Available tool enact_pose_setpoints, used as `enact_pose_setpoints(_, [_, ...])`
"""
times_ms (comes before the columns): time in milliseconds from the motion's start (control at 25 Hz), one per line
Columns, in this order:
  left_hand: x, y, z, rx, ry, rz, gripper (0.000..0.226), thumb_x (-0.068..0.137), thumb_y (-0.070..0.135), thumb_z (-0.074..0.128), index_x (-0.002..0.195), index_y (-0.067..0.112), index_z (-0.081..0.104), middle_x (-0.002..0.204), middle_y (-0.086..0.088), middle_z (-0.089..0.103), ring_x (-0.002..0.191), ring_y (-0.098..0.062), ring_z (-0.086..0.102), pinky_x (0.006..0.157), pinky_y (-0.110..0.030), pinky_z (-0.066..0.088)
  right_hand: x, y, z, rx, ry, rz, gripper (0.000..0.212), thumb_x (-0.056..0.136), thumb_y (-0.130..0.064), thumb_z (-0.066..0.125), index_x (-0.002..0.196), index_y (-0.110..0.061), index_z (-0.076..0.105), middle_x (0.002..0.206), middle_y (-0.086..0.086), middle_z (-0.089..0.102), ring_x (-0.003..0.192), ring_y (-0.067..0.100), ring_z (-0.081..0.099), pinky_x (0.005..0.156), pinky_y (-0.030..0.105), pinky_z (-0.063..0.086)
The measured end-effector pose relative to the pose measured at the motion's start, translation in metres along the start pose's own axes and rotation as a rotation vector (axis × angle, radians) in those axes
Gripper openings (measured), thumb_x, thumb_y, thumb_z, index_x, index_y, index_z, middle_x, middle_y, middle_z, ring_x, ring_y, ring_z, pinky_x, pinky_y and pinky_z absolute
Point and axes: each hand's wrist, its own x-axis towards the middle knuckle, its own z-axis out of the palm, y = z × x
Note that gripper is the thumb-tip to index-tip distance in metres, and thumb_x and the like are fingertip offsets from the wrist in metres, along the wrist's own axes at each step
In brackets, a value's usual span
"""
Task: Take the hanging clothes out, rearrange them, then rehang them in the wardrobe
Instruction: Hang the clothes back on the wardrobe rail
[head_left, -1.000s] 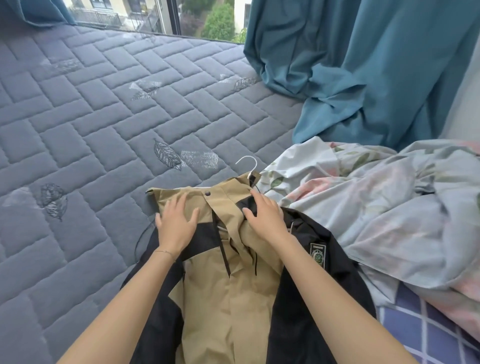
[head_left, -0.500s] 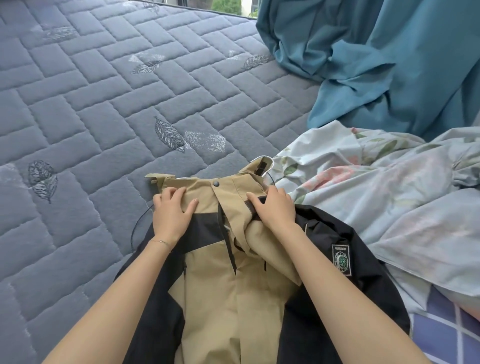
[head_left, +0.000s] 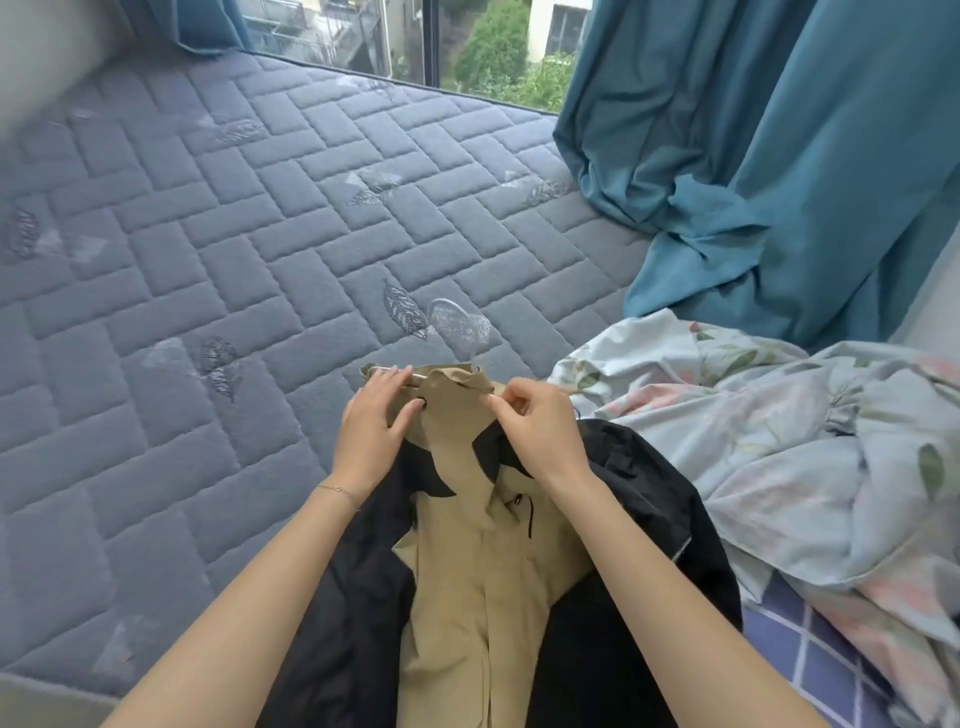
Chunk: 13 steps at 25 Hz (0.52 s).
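Observation:
A tan and black jacket (head_left: 467, 582) lies front-up on the grey quilted mattress (head_left: 218, 291), collar pointing away from me. The hook of a white hanger (head_left: 457, 325) sticks out past the collar; the rest of the hanger is hidden inside the jacket. My left hand (head_left: 371, 421) lies on the left side of the collar, thumb by a dark snap button. My right hand (head_left: 535, 423) pinches the tan collar flap on the right side between thumb and fingers.
A crumpled floral duvet (head_left: 789, 447) lies right of the jacket, over a blue checked sheet (head_left: 810, 660). Teal curtains (head_left: 769, 156) hang down onto the mattress at the back right. A window (head_left: 415, 36) runs along the far edge.
The collar has been pulled closed across the neck. The hanger hook now shows beyond the collar. My right hand went from pressing the fabric to pinching the collar flap. The camera tilted up.

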Motion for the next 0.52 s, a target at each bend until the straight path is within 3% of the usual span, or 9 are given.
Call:
enact_pose_setpoints(200, [-0.032,0.081,-0.094,0.009,0.069,0.055,0.036,0.089,0.030,0.069,0.121,0.015,0.061,0.131,0.002,0.059,0.129,-0.010,0.045,0.111,-0.037,0.036,-0.042,-0.094,-0.057,0.079,-0.081,-0.031,0.039,0.086,-0.028,0.069,0.060,-0.007,0.048,0.054,-0.004,0.040,0.054,0.008,0.035,0.056,0.025,0.030])
enact_pose_setpoints(360, [-0.075,0.136,-0.168,0.031,0.045,0.072,0.032,0.088,0.034,0.067,0.117,0.021,0.065,0.103,0.005,0.063,0.100,-0.010,0.051,0.091,-0.032,0.044,-0.083,-0.167,-0.086,0.091,-0.150,-0.100,0.036,0.085,-0.028,0.070,0.060,-0.007,0.054,0.055,-0.002,0.046,0.055,0.007,0.039,0.056,0.024,0.031])
enact_pose_setpoints(520, [-0.144,0.165,-0.243,0.098,0.173,-0.015,0.024,0.089,0.042,0.064,0.097,0.020,0.071,0.083,0.005,0.058,0.085,-0.013,0.047,0.075,-0.031,0.041,-0.127,-0.236,-0.090,0.103,-0.253,-0.207,0.035,0.086,-0.030,0.070,0.062,-0.007,0.058,0.055,-0.005,0.048,0.054,0.005,0.042,0.056,0.022,0.034])
